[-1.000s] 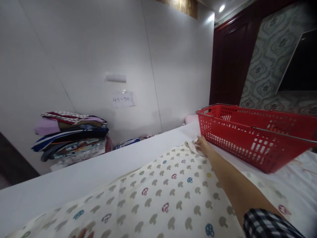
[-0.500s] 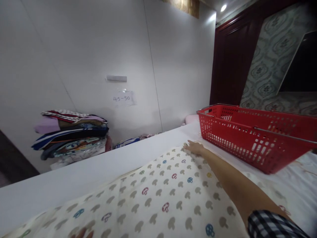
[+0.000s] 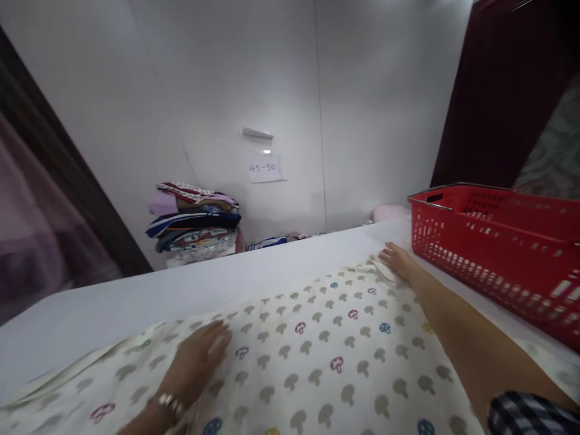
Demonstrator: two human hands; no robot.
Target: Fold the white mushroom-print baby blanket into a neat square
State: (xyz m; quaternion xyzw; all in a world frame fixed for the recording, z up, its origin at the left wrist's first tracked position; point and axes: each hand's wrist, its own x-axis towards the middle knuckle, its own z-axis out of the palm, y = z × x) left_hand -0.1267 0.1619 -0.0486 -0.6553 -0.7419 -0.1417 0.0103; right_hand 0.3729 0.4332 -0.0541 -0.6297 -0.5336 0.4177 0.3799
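Observation:
A cream cloth (image 3: 312,356) printed with grey and coloured mushrooms lies spread over the white table in front of me. My left hand (image 3: 197,356) rests on its left part, fingers stretched out and slightly smeared by motion, a bracelet on the wrist. At the far right corner of the cloth is my right hand (image 3: 399,261), its fingers extended along the edge. A bit of the cloth's border is turned up beside that hand. The undersides of both hands are hidden.
A red plastic basket (image 3: 489,254) with metal handles stands on the right, near my right forearm. Folded clothes (image 3: 194,220) are stacked beyond the table's far edge, against a white wall with a paper sign (image 3: 265,168). A pink curtain (image 3: 36,235) hangs at left.
My left hand has come up from the bottom edge onto the cloth. My right hand stays at the far corner, where the border now turns up. The view has swung left.

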